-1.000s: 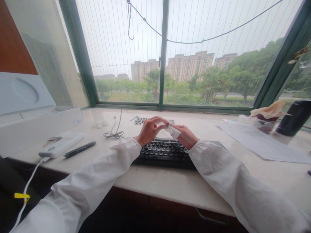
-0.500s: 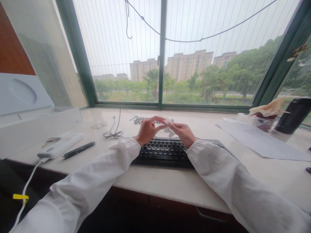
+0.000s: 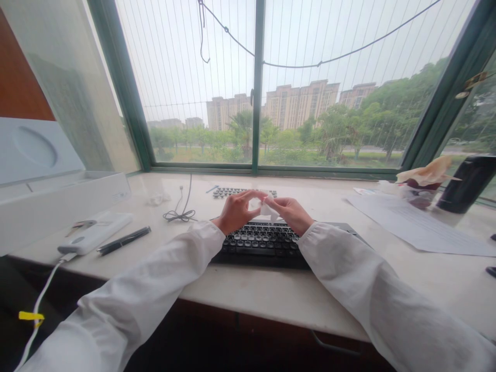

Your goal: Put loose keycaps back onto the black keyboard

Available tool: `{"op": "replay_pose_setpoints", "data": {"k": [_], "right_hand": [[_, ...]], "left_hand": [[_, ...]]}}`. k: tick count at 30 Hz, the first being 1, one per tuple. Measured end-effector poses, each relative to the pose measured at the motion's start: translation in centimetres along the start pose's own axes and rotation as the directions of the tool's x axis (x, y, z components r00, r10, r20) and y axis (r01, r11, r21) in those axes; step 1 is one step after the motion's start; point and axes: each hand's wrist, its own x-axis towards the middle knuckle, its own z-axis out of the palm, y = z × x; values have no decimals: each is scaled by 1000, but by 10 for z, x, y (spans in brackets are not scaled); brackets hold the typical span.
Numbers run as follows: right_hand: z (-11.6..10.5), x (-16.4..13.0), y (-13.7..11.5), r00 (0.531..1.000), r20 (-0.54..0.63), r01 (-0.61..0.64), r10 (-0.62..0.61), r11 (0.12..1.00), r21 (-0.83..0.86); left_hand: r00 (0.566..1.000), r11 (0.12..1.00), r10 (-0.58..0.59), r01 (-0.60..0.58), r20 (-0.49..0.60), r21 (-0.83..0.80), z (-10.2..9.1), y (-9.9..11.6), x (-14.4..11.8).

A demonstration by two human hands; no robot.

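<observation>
Both my hands meet in the air just above the back of a black keyboard [image 3: 263, 243], whose rows show uncovered key sockets. My right hand [image 3: 292, 213] pinches a thin white tissue [image 3: 268, 210] that hangs down between the hands. My left hand [image 3: 237, 209] curls its thumb and fingers to the tissue's left edge, closed on a small piece that looks like a keycap; tissue and fingertips mostly cover it. Behind the hands, several loose keycaps [image 3: 227, 192] lie in rows on the white table [image 3: 217, 287].
Left of the keyboard are a coiled cable [image 3: 180, 214], a black pen [image 3: 124, 241], a white power bank [image 3: 96, 235] with keys on it and an open white box [image 3: 65, 204]. To the right lie paper sheets [image 3: 418, 222] and a black bottle [image 3: 467, 183]. The window [image 3: 256, 129] stands behind.
The tissue has been drawn over the small piece between my fingertips, which showed more plainly before. My fingers have shifted slightly; the hands stay over the keyboard.
</observation>
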Motion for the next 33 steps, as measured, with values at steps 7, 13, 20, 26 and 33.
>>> {"op": "replay_pose_setpoints", "data": {"k": [7,13,20,26,33], "right_hand": [[3,1,-3,995,44,-93,84,962,256],[1,3,-1,970,14,-231,241,910,346],[1,3,2,971,104,-237,214,905,353],[2,2,1,978,173,-164,115,938,304],[-2,4,5,992,103,-82,68,987,137]], "left_hand": [[1000,1000,18,-18,-5,8,-5,3,2],[987,987,159,-158,-39,26,-4,-5,-1],[979,979,201,-201,-13,13,-2,-7,1],[987,987,161,-161,-8,8,-4,-6,3],[993,992,110,-112,36,54,-5,-5,4]]}}
